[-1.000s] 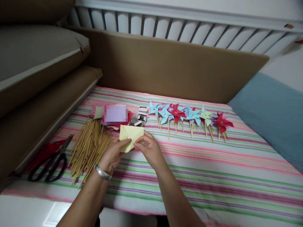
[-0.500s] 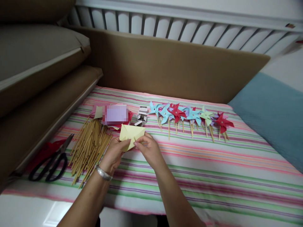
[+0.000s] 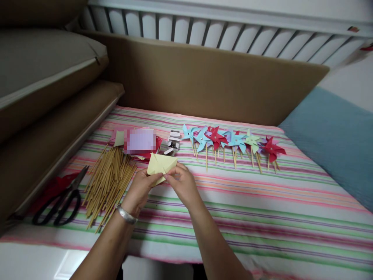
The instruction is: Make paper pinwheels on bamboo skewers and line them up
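Between my two hands is a pale yellow piece of paper [image 3: 161, 163] with cut flaps, held above the striped cloth. My left hand [image 3: 143, 186] grips its lower left edge, thumb on top. My right hand [image 3: 181, 182] pinches the lower right side, its thumb and finger meeting near the paper's middle. Just left of my left hand lies a heap of thin wooden sticks [image 3: 112, 182]. Behind the yellow paper is a stack of coloured paper [image 3: 142, 140], partly blurred out. Beside that stack stands a small open box [image 3: 174, 142] with dark contents I cannot make out.
Finished-looking paper pinwheels on sticks [image 3: 215, 137] lie in a row at the back right. Black-handled scissors [image 3: 65, 204] rest at the left near red material [image 3: 55, 187]. Brown cushions [image 3: 58, 116] and a brown panel [image 3: 204, 81] border the striped cloth [image 3: 262, 229].
The view has shifted slightly. My fingers have moved a little on the yellow paper, with the right thumb and finger closer to my left thumb. Both hands still hold it.
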`<state>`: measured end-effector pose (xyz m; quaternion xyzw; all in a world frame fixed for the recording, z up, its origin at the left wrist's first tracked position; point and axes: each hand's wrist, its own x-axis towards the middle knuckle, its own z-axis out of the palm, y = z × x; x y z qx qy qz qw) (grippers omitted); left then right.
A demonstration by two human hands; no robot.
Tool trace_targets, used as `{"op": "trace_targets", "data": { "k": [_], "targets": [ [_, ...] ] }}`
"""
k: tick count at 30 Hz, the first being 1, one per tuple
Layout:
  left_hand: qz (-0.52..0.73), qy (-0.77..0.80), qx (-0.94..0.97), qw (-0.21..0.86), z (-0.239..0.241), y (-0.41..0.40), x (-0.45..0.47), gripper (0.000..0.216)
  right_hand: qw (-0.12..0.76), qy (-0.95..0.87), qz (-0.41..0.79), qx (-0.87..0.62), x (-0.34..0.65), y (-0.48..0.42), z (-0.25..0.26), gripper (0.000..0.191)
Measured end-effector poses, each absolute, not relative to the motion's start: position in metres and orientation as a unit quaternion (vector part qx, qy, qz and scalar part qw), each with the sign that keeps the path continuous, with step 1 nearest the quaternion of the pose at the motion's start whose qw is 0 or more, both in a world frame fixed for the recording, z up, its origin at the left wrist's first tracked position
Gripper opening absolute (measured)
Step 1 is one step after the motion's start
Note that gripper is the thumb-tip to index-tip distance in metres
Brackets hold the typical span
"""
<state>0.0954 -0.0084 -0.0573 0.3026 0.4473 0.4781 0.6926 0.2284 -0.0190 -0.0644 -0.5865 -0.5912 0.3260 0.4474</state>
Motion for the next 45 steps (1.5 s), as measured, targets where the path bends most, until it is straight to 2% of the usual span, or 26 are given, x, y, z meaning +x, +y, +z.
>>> {"op": "trace_targets", "data": {
  "k": [2, 6, 9, 13, 19, 23, 27, 31, 35, 45],
  "targets": [
    [0.471, 0.462, 0.311, 0.684, -0.058, -0.008, 0.094, 0.036, 0.446, -0.581, 0.313, -0.605, 0.232, -0.020, -0.060, 0.003],
    [0.424, 0.493, 0.358, 0.670, -0.059, -0.007, 0.090, 0.031, 0.460, -0.547, 0.299, -0.632, 0.249, -0.021, -0.048, 0.045],
    [0.352, 0.487, 0.427, 0.676, -0.061, -0.009, 0.092, 0.021, 0.432, -0.544, 0.395, -0.601, 0.259, -0.022, -0.042, 0.056],
    [0.282, 0.464, 0.500, 0.675, -0.064, -0.012, 0.096, 0.013, 0.377, -0.566, 0.498, -0.538, 0.263, -0.026, -0.045, 0.058],
    [0.279, 0.447, 0.515, 0.676, -0.066, -0.012, 0.099, 0.012, 0.358, -0.541, 0.541, -0.535, 0.262, -0.028, -0.047, 0.059],
    [0.318, 0.450, 0.486, 0.679, -0.063, -0.010, 0.099, 0.021, 0.390, -0.496, 0.569, -0.528, 0.263, -0.025, -0.048, 0.057],
    [0.430, 0.443, 0.386, 0.685, -0.059, -0.011, 0.099, 0.041, 0.460, -0.410, 0.577, -0.536, 0.261, -0.021, -0.050, 0.061],
    [0.461, 0.371, 0.291, 0.752, -0.060, -0.016, 0.107, 0.032, 0.538, -0.333, 0.578, -0.515, 0.253, -0.018, -0.052, 0.070],
    [0.475, 0.373, 0.247, 0.758, -0.063, -0.020, 0.117, 0.026, 0.578, -0.308, 0.560, -0.508, 0.242, -0.018, -0.055, 0.073],
    [0.509, 0.436, 0.226, 0.707, -0.065, -0.012, 0.111, 0.029, 0.563, -0.385, 0.505, -0.529, 0.230, -0.020, -0.061, 0.066]
  ]
}}
